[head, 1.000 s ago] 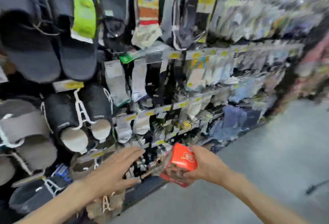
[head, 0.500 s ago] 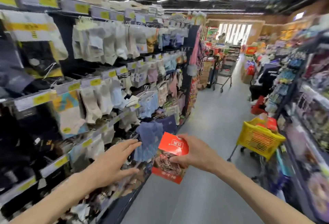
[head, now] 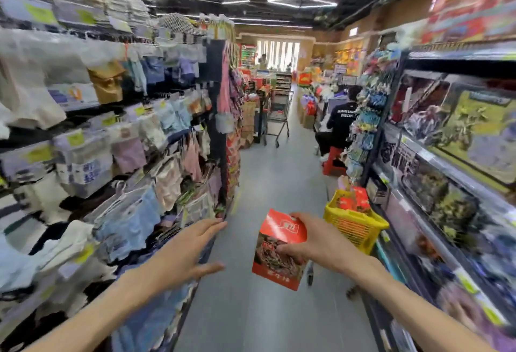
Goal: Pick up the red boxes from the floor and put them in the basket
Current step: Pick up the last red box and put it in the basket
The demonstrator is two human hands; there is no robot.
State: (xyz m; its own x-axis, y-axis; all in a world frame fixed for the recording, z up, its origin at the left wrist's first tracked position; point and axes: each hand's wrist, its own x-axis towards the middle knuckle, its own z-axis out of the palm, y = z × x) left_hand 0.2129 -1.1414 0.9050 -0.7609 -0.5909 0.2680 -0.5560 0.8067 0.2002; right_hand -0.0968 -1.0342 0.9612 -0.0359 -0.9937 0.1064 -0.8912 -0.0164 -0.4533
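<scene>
Red box (head: 280, 249) w/ a food picture on its front sits in the right hand (head: 321, 242), held up in the air over the grey floor (head: 262, 318) in the middle of the shop aisle. The thumb is on top of the box and the fingers curl round its side, so the hand has a firm hold on it. The box tilts a bit, top leaning away from the person.

The left hand (head: 184, 254) holds nothing. Its fingers are straight and spread out, palm down, just beside the rack of clothes (head: 131, 220) on the left. Can't tell if it touches the rack.

The yellow basket (head: 354, 226) stands on the floor near the right shelf (head: 446, 184), a little past the right hand and to its right. Other red boxes (head: 353, 200) are in it already, poking up over the rim. The box in the hand is near the basket but not over it.

Far down the aisle a person in a black shirt (head: 339, 122) sits on a red stool (head: 333, 157), back turned. A metal cart (head: 279, 117) stands further back. The edges are blurry, so small things on the shelves are hard to make out.
</scene>
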